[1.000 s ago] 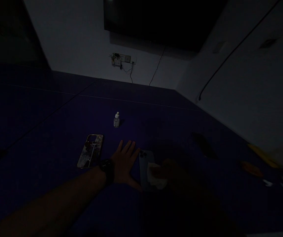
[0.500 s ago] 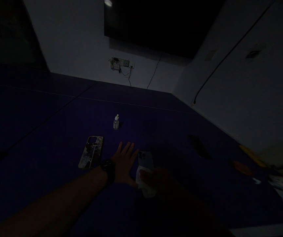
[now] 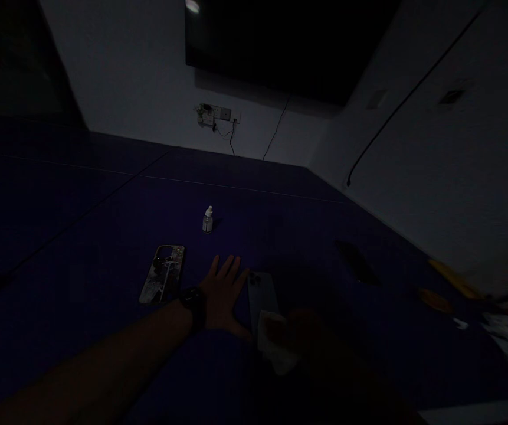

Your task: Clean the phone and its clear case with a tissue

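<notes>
A pale phone (image 3: 262, 293) lies back up on the dark blue surface, its camera lenses at the far left corner. My left hand (image 3: 222, 295), with a dark watch (image 3: 193, 299) on the wrist, rests flat with fingers spread along the phone's left side; its index fingertip and thumb reach the edge. My right hand (image 3: 295, 327) presses a white wipe (image 3: 275, 348) on the phone's near end. Deep shadow hides most of that hand. A patterned phone case (image 3: 163, 274) lies left of my left hand.
A small dropper bottle (image 3: 207, 220) stands beyond my left hand. To the right lie a dark flat object (image 3: 356, 262), an orange item (image 3: 434, 300) and a yellow strip (image 3: 455, 280). Sockets with cables (image 3: 218, 115) and a large screen (image 3: 271, 47) are on the wall.
My right hand has slid the white wipe toward me and slightly right along the phone, baring more of its back. My left hand has stayed in place.
</notes>
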